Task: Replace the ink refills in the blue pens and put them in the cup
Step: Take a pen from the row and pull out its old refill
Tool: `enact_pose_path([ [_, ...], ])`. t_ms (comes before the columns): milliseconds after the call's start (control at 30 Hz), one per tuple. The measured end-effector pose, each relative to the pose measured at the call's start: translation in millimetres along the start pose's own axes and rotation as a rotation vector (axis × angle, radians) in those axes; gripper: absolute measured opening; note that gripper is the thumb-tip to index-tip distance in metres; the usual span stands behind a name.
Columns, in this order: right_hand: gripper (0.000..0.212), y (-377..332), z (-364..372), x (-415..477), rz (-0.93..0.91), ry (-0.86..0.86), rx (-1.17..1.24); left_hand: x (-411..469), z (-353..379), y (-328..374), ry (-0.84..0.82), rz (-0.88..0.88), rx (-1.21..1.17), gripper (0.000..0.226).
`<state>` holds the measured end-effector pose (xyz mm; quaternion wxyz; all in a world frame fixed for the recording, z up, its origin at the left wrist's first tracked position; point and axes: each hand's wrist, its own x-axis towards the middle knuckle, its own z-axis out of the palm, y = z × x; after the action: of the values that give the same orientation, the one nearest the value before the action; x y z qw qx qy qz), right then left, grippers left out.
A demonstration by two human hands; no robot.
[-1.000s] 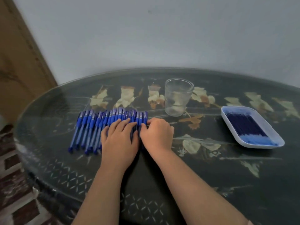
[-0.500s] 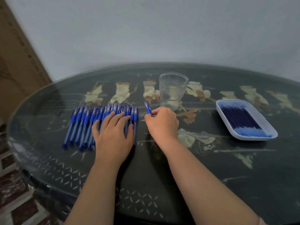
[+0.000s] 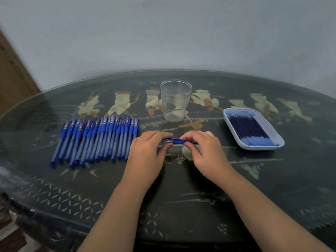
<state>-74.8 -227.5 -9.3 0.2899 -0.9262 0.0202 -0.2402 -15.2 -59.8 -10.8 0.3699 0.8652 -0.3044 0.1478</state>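
Observation:
One blue pen (image 3: 176, 141) is held level between both hands, just above the table's middle. My left hand (image 3: 148, 153) pinches its left end and my right hand (image 3: 205, 151) grips its right end, hiding both tips. To the left, a row of several capped blue pens (image 3: 96, 140) lies side by side on the table. A clear cup (image 3: 176, 100) with nothing in it stands behind the hands. A white tray (image 3: 234, 128) at the right holds several dark blue ink refills (image 3: 248, 130).
The round dark table (image 3: 181, 188) has a glass top with leaf patterns; its near edge curves along the bottom left. A grey wall rises behind it and a brown panel (image 3: 12, 79) stands at the far left.
My right hand lifted one pen out of the row and carried it to the middle. My left hand left the row and took hold of the pen's other end.

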Motion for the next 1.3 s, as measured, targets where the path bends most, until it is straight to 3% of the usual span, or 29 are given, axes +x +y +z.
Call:
enact_pose_path([
  [300,0.025,10,-1,-6,0.024,0.021,0.174,0,1,3,-0.063,-0.034,-0.149,0.018],
  [833,0.017,7,-1,-8,-0.049,0.116,0.194,2,4,6,-0.07,-0.006,-0.032,0.014],
  [1133,0.016,12,3,-8,-0.083,0.144,0.204,1,2,7,-0.006,0.095,0.074,0.037],
  [1300,0.014,11,2,-11,-0.103,0.148,0.196,0,-1,14,-0.013,0.089,0.113,0.015],
])
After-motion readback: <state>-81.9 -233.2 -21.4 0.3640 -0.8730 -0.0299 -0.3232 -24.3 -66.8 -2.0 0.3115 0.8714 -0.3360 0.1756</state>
